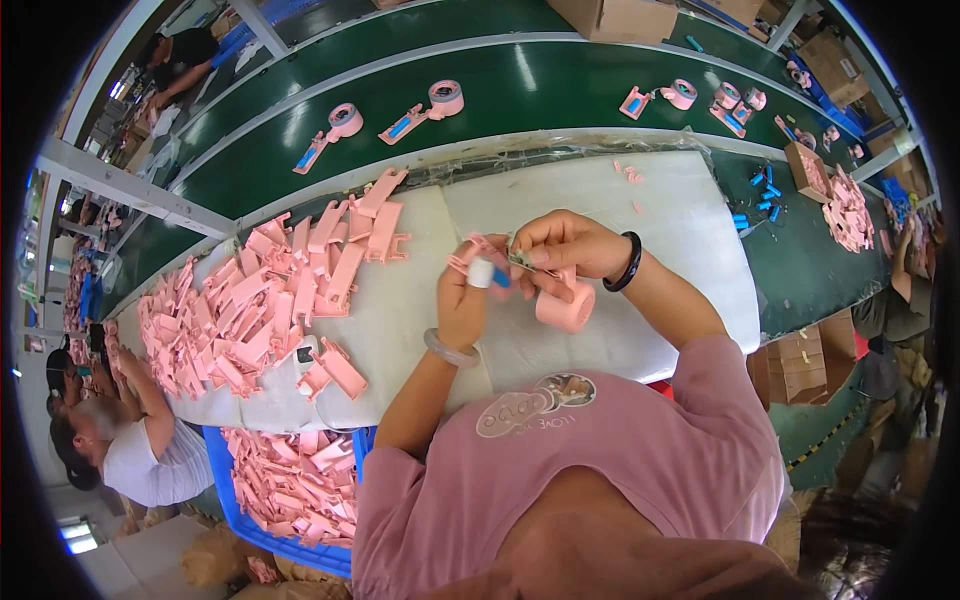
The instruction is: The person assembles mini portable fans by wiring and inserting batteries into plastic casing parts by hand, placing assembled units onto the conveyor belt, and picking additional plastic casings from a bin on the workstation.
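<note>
Above the white-covered table, my left hand [462, 300] is closed on a pink plastic housing piece [466, 253]. Its thumb seems to have a white wrap [481, 273], and a blue cylindrical cell [501, 277] shows beside it, somewhat blurred. Close by, the fingertips of my right hand [575, 245] pinch a small green circuit board [521, 259]. A round pink cup-shaped housing [566, 306] hangs below that hand, against its lower fingers. Whether the board, cell and round housing are joined is partly hidden by my fingers.
Left of my hands lies a heap of pink plastic pieces [245, 310]; a blue crate [240, 500] below holds more. Beyond the table, a green conveyor [540, 95] carries part-assembled pink units [445, 97]. Blue cells [768, 195] lie at right. Another person [140, 440] works at left.
</note>
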`<control>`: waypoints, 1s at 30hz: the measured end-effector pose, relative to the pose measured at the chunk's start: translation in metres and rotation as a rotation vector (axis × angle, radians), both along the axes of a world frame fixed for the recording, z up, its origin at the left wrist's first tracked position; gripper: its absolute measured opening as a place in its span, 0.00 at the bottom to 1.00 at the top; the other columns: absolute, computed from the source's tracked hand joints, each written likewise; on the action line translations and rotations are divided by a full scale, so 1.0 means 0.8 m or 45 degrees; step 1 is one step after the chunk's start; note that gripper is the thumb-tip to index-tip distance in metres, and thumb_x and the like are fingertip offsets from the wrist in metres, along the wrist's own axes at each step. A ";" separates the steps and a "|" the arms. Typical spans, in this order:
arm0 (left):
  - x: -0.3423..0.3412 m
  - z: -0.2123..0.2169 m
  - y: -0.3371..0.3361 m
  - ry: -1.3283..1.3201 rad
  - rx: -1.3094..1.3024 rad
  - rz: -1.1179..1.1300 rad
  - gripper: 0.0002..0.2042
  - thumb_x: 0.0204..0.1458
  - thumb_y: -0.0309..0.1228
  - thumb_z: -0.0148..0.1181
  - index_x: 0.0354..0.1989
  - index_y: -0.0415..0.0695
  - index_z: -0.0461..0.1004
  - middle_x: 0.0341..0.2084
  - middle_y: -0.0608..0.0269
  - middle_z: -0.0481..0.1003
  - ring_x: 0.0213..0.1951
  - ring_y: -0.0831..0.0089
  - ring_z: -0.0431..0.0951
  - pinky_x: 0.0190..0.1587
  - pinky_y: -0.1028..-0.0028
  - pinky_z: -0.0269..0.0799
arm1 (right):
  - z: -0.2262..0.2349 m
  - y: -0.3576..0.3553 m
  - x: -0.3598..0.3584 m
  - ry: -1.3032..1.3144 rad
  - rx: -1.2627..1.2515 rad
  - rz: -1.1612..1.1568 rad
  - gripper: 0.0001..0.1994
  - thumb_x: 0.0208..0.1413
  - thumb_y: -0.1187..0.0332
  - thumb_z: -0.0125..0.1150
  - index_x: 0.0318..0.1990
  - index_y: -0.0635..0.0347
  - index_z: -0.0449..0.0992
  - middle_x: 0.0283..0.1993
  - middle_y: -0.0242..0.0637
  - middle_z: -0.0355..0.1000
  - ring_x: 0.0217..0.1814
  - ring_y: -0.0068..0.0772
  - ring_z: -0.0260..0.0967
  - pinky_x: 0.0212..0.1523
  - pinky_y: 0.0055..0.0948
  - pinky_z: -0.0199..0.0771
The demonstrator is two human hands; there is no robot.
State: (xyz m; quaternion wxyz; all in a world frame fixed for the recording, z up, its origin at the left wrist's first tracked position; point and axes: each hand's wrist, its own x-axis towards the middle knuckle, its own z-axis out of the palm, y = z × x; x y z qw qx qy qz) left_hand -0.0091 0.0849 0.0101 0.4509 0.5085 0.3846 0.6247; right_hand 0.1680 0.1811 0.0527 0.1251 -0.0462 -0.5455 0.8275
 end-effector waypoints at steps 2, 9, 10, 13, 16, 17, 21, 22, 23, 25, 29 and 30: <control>0.001 0.010 -0.016 -0.261 -0.038 0.107 0.13 0.62 0.33 0.46 0.47 0.36 0.68 0.32 0.62 0.73 0.32 0.79 0.73 0.34 0.79 0.69 | 0.020 -0.003 0.002 -0.362 0.273 0.078 0.08 0.59 0.68 0.53 0.36 0.65 0.74 0.24 0.34 0.73 0.23 0.15 0.67 0.25 0.17 0.68; -0.012 0.020 -0.040 -0.031 -0.357 -0.078 0.11 0.60 0.29 0.45 0.49 0.41 0.64 0.27 0.61 0.71 0.20 0.78 0.71 0.24 0.77 0.72 | 0.004 -0.046 0.000 -0.569 2.126 -0.814 0.09 0.47 0.72 0.63 0.38 0.58 0.77 0.28 0.35 0.72 0.28 0.39 0.69 0.28 0.33 0.68; -0.011 0.021 -0.038 -0.176 -0.404 -0.112 0.11 0.60 0.29 0.45 0.50 0.40 0.63 0.27 0.60 0.71 0.20 0.76 0.71 0.22 0.76 0.72 | -0.003 -0.051 -0.001 -0.460 2.023 -0.974 0.09 0.47 0.73 0.62 0.38 0.59 0.76 0.29 0.36 0.71 0.29 0.39 0.70 0.30 0.33 0.69; -0.005 0.023 -0.037 -0.155 -0.492 -0.112 0.12 0.60 0.29 0.44 0.51 0.40 0.63 0.27 0.60 0.71 0.19 0.75 0.72 0.20 0.75 0.72 | -0.018 -0.062 -0.004 -0.303 1.805 -1.148 0.12 0.46 0.76 0.61 0.41 0.60 0.75 0.31 0.37 0.71 0.31 0.40 0.70 0.33 0.33 0.71; 0.001 0.019 -0.036 -0.114 -0.523 -0.113 0.13 0.60 0.30 0.43 0.51 0.39 0.63 0.28 0.59 0.71 0.20 0.75 0.72 0.19 0.75 0.72 | -0.023 -0.072 -0.006 -0.224 1.640 -1.181 0.16 0.45 0.79 0.61 0.45 0.61 0.75 0.35 0.39 0.71 0.34 0.41 0.70 0.35 0.33 0.72; 0.002 0.018 -0.036 -0.116 -0.530 -0.113 0.13 0.60 0.30 0.43 0.51 0.39 0.63 0.28 0.59 0.71 0.20 0.75 0.72 0.19 0.75 0.72 | -0.024 -0.075 -0.007 -0.189 1.583 -1.193 0.18 0.45 0.80 0.61 0.47 0.61 0.74 0.36 0.40 0.71 0.35 0.41 0.70 0.36 0.32 0.72; 0.005 0.018 -0.038 -0.260 -0.438 -0.159 0.16 0.54 0.24 0.40 0.51 0.40 0.63 0.28 0.60 0.70 0.20 0.77 0.71 0.20 0.76 0.72 | -0.020 -0.084 -0.012 -0.127 1.585 -1.149 0.19 0.44 0.82 0.61 0.47 0.61 0.75 0.39 0.41 0.71 0.35 0.40 0.70 0.36 0.32 0.72; 0.006 0.017 -0.039 -0.300 -0.446 -0.175 0.18 0.50 0.20 0.39 0.51 0.40 0.62 0.27 0.61 0.70 0.20 0.79 0.70 0.21 0.77 0.71 | -0.025 -0.085 -0.012 -0.074 1.558 -1.193 0.18 0.42 0.81 0.62 0.45 0.61 0.76 0.39 0.40 0.71 0.35 0.40 0.70 0.36 0.32 0.72; 0.007 0.016 -0.039 -0.303 -0.448 -0.174 0.18 0.50 0.20 0.39 0.51 0.40 0.62 0.27 0.61 0.70 0.20 0.79 0.70 0.21 0.77 0.71 | -0.030 -0.085 -0.012 -0.020 1.530 -1.236 0.17 0.41 0.81 0.63 0.43 0.60 0.76 0.38 0.39 0.72 0.35 0.39 0.71 0.35 0.32 0.72; 0.007 0.013 -0.040 -0.166 -0.363 -0.152 0.15 0.55 0.24 0.38 0.51 0.38 0.63 0.28 0.59 0.70 0.20 0.76 0.71 0.22 0.75 0.72 | -0.036 -0.086 -0.011 -0.027 1.534 -1.277 0.15 0.41 0.81 0.64 0.40 0.60 0.77 0.37 0.38 0.72 0.34 0.38 0.70 0.35 0.31 0.72; 0.011 0.019 -0.044 -0.117 -0.257 -0.122 0.15 0.55 0.23 0.38 0.51 0.37 0.62 0.28 0.59 0.70 0.21 0.76 0.70 0.23 0.75 0.71 | -0.036 -0.082 -0.012 0.039 1.696 -1.299 0.11 0.41 0.79 0.64 0.35 0.57 0.77 0.34 0.34 0.73 0.33 0.35 0.70 0.34 0.31 0.69; 0.010 0.019 -0.045 -0.080 -0.247 -0.130 0.15 0.55 0.23 0.38 0.51 0.37 0.62 0.29 0.60 0.70 0.21 0.77 0.69 0.24 0.76 0.70 | -0.037 -0.082 -0.012 0.035 1.694 -1.297 0.11 0.41 0.79 0.64 0.35 0.57 0.77 0.34 0.34 0.73 0.33 0.35 0.70 0.34 0.31 0.69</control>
